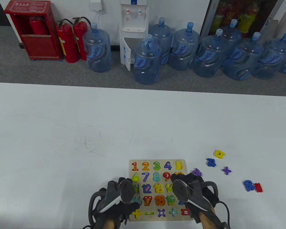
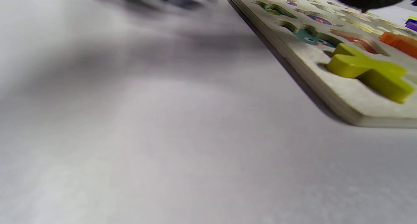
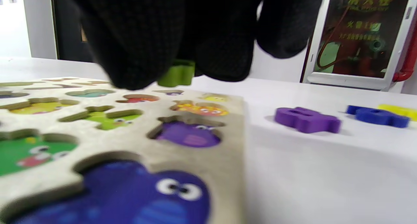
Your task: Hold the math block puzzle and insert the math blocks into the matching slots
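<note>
The wooden puzzle board (image 1: 157, 161) lies flat near the table's front edge, with most number and sign blocks in their slots. My left hand (image 1: 130, 189) rests over the board's left side; its fingers are hidden under the tracker. The left wrist view shows the board's left edge (image 2: 325, 84) and the yellow plus (image 2: 368, 71) in its slot. My right hand (image 1: 178, 178) hovers over the board's right side. In the right wrist view its fingers (image 3: 136, 54) pinch a small green block (image 3: 177, 76) above the board (image 3: 208, 165), over open slots.
Loose blocks lie on the table right of the board: a purple one (image 1: 196, 171), a blue one (image 1: 211, 162), a yellow one (image 1: 219, 154), a purple plus (image 1: 226, 170), a blue 8 (image 1: 248, 185) and a red one (image 1: 259, 187). Water bottles stand on the floor beyond the table.
</note>
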The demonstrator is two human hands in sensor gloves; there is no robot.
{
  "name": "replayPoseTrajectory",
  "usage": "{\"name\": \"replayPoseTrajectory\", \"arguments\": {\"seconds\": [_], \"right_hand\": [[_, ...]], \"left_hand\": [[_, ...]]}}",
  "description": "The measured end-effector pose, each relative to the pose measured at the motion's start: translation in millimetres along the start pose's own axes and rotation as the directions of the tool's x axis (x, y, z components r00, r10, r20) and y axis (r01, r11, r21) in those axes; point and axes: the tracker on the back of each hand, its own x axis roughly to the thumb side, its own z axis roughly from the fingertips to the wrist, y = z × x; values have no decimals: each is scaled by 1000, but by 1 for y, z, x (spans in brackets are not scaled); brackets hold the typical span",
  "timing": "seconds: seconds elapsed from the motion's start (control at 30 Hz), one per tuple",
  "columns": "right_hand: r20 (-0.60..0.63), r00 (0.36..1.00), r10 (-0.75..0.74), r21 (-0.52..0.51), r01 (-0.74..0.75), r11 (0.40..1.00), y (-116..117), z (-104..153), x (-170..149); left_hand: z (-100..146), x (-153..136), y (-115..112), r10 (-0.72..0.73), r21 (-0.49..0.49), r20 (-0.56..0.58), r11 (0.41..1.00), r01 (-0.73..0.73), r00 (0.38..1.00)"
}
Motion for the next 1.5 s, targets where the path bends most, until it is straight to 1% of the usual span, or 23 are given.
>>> {"name": "replayPoseTrajectory", "arguments": {"seconds": [0.1, 0.2, 0.27, 0.57, 0.7, 0.8, 0.93, 0.97, 1.0, 1.07, 1.1, 1.2, 1.23, 1.27, 1.33, 1.4, 1.47, 1.5], "right_hand": [[5, 1000, -22, 67, 22, 998, 6, -10, 12], [11, 1000, -20, 81, 19, 997, 15, -16, 23], [22, 999, 33, 77, -34, 996, 15, -16, 27], [4, 1000, -19, 73, 19, 997, 17, -13, 20], [2, 1000, 6, 70, -6, 997, 16, -12, 21], [-16, 1000, -9, 100, 10, 995, 17, -12, 20], [11, 1000, 2, 101, -3, 995, 16, -10, 20], [19, 1000, -9, 110, 6, 994, 12, -9, 17], [8, 999, -39, 98, 38, 994, 10, -9, 13], [-39, 992, -123, 45, 125, 991, 4, -7, -3], [-61, 989, -136, 33, 138, 990, 2, -7, -10], [-180, 980, -81, -42, 75, 996, 2, -3, -39], [-237, 970, -43, -66, 28, 997, 5, -2, -49], [-269, 963, -2, -62, -16, 998, 7, -2, -56], [-294, 954, 57, -1, -60, 998, 15, -3, -66], [-297, 952, 76, 77, -56, 995, 24, -7, -70], [-301, 949, 93, 193, -34, 981, 32, -11, -70], [-302, 948, 101, 274, -15, 962, 37, -13, -69]], "left_hand": [[0, 0, 0, 0, 0, 0, 1000, 0, 1000], [0, 0, 0, -1, 0, 1, 1000, 1, 1000], [0, 0, 0, -2, 0, 2, 1000, 2, 1000], [0, 1, 0, -4, -4, 1, 1000, 4, 1000], [0, 1, 0, -5, -4, 1, 1000, 5, 1000], [0, 1, 0, -5, -4, 2, 1000, 5, 1000], [0, 1, 0, -5, -3, 3, 1000, 5, 1000], [0, 1, 0, -3, -3, 4, 1000, 3, 1000], [0, 1, 0, -2, -2, 6, 1000, 2, 1000], [0, 1, -1, -3, -2, 7, 1000, 3, 1000], [0, 1, -1, -4, -3, 7, 1000, 4, 1000], [0, 1, -1, -5, -4, 7, 1000, 5, 1000], [0, 1, 0, -5, -5, 6, 1000, 5, 1000], [0, 1, 0, -5, -5, 6, 1000, 5, 1000], [0, 1, 0, -5, -6, 5, 1000, 5, 1000], [0, 1, 0, -2, -7, 6, 1000, 2, 1000], [0, 1, -1, -2, -8, 6, 1000, 2, 1000], [0, 2, -1, -4, -9, 6, 1000, 4, 1000]]}}
